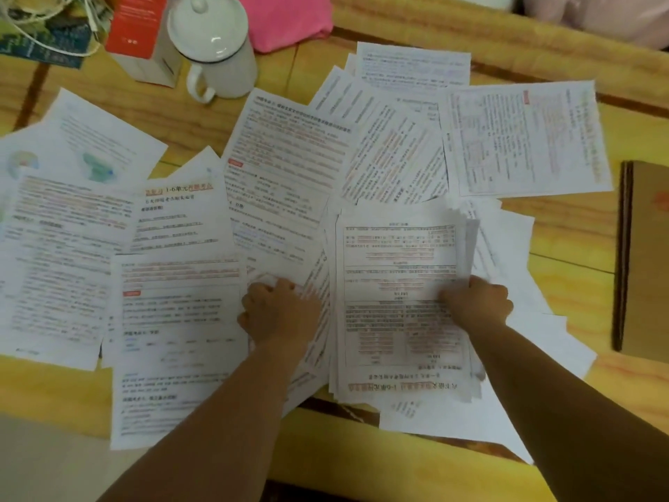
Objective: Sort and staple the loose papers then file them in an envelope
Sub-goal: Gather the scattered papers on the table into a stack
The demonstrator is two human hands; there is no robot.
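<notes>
Several printed sheets lie scattered over the yellow wooden table. A gathered stack of papers sits near the front middle, its top sheet upside down to me. My right hand grips the stack's right edge with curled fingers. My left hand has its fingers curled on the loose sheets just left of the stack; what it pinches is partly hidden. A brown envelope lies flat at the right edge, apart from both hands. No stapler is in view.
A white lidded mug stands at the back left next to a red and white box. A pink cloth lies behind them. White cables trail at the far left corner.
</notes>
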